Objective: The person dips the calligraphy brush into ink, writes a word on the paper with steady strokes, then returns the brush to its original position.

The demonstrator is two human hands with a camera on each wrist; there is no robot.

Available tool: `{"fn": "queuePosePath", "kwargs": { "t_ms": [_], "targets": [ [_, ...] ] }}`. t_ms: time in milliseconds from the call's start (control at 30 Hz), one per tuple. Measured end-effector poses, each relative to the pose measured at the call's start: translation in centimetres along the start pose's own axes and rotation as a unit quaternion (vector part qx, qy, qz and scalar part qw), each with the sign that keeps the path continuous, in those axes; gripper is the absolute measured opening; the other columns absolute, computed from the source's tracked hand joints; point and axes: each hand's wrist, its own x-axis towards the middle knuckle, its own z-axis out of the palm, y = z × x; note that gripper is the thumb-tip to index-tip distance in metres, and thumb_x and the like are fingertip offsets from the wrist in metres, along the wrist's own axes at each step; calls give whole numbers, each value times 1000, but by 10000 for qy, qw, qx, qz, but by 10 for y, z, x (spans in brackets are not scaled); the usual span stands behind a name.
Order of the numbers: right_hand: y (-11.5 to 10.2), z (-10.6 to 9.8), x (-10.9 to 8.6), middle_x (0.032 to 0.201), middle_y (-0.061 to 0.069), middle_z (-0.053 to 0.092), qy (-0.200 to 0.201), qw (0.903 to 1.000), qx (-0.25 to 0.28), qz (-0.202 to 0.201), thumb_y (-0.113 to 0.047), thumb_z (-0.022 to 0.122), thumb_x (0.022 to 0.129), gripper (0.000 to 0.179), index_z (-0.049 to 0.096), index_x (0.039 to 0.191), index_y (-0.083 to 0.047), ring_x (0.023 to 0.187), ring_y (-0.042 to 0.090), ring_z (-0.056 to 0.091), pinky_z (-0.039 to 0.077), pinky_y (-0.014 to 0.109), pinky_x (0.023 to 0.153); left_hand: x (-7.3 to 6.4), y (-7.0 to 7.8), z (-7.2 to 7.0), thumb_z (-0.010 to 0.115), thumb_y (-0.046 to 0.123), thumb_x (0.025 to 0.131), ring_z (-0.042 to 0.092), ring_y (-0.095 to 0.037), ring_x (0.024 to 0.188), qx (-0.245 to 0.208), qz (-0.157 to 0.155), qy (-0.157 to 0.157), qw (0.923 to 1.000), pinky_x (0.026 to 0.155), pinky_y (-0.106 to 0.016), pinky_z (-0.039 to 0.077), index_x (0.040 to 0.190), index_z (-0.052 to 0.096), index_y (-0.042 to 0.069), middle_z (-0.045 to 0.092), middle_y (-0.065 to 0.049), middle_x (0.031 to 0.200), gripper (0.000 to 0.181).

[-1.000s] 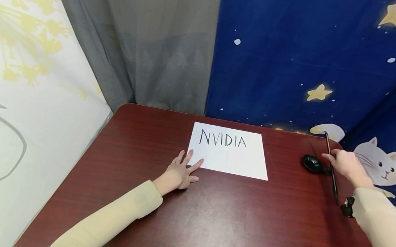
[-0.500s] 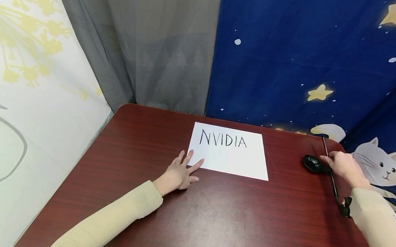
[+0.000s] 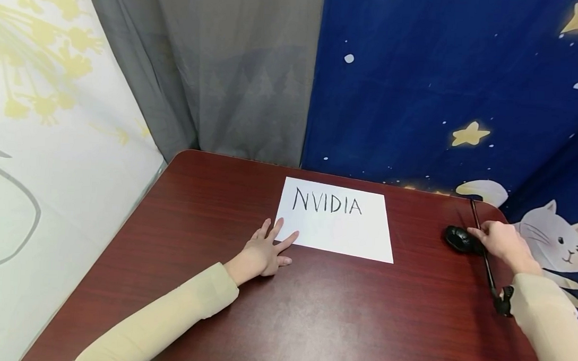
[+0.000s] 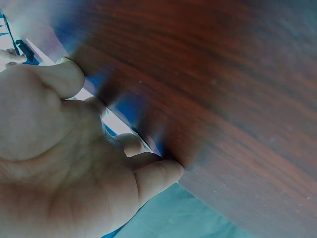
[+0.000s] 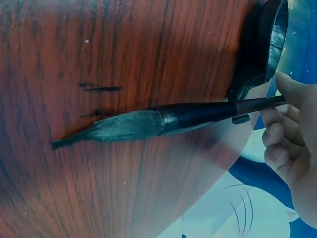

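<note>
My left hand (image 3: 262, 254) rests with spread fingers on the lower left corner of a white paper sheet (image 3: 337, 232) that bears the black letters "NVIDIA". In the left wrist view, the palm of the left hand (image 4: 74, 144) faces the camera and the fingertips meet the tabletop. At the far right, my right hand (image 3: 504, 244) pinches the dark handle of a calligraphy brush (image 5: 198, 117) between thumb and fingers. Its dark, wet-looking bristles point toward the wrist, just over the wood. A black ink dish (image 3: 459, 238) with a short handle stands directly left of the right hand.
The reddish-brown table (image 3: 313, 314) has rounded far corners. Small dark marks (image 5: 101, 89) show on the wood near the bristles. A grey curtain (image 3: 254, 94) and a blue starry curtain (image 3: 397, 88) hang behind the far edge, with a white patterned cloth (image 3: 65, 157) at left.
My right hand has shifted slightly left, and the brush has tipped so its upper end sits lower and its bristle end lies by the wrist. The left hand and paper stay put.
</note>
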Motion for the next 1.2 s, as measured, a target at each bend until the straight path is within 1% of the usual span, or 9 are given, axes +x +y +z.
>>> {"fn": "queuePosePath", "kwargs": {
  "t_ms": [300,467,567,667,800,933,1000,1100,1200],
  "targets": [
    [2,0,3,64,2,52,-71,9999,-7,138,-34,60,103,41,65,76,-4,64,29,52,44,50,58,-3,0,-4,31,57,105,-3,-35,154,-42,-21,28,10000,122,-41,17,161,-1,44,-12,-5,169,66],
    [4,1,4,65,4,55,-95,9998,-14,167,-32,60,103,40,66,78,-2,64,29,53,45,51,59,1,-2,0,28,59,105,-6,-34,154,41,-18,-20,10000,122,-40,15,161,-4,44,-16,-4,168,66],
    [5,2,5,64,2,53,-116,9998,-6,157,-33,61,102,40,65,76,-3,63,28,52,44,48,59,5,-2,3,28,61,104,-8,-34,154,21,-42,-28,10000,122,-39,15,160,-5,45,-17,-3,168,67],
    [6,2,5,63,2,51,-165,9997,1,158,-33,61,102,40,64,73,-5,63,27,51,42,45,58,5,-2,3,28,62,103,-8,-34,154,45,-86,-54,9999,122,-39,16,159,-5,46,-18,-3,168,68],
    [6,3,5,64,3,52,-216,9997,-11,117,-31,60,102,39,64,71,-7,63,28,52,44,48,59,-2,2,-3,29,61,104,-7,-32,154,61,-129,-87,9999,122,-38,16,160,-4,46,-17,-2,168,67],
    [8,3,4,65,4,54,-269,9996,-3,104,-30,60,101,38,64,70,-8,64,30,54,45,51,60,-5,4,-6,30,57,105,-7,-31,154,20,-133,-139,9998,122,-39,15,160,-5,46,-17,-2,168,66],
    [8,4,4,66,5,53,-321,9994,2,132,-31,60,101,39,62,69,-8,65,30,53,45,50,60,-3,3,-4,28,58,105,-9,-31,154,29,-114,-163,9998,123,-39,13,159,-7,46,-19,-2,168,66],
    [9,5,4,65,4,50,-340,9993,-14,135,-31,60,101,40,58,67,-10,65,29,51,43,48,60,-1,2,-2,29,59,105,-9,-32,154,-3,-99,-138,9999,123,-39,13,160,-6,46,-18,-2,168,66],
    [9,6,4,65,3,48,-304,9995,-41,119,-30,60,101,41,55,65,-11,64,29,51,43,49,60,3,1,0,28,61,104,-10,-32,153,21,-116,-154,9998,123,-38,12,159,-7,47,-19,-2,167,67]
  ]
}}
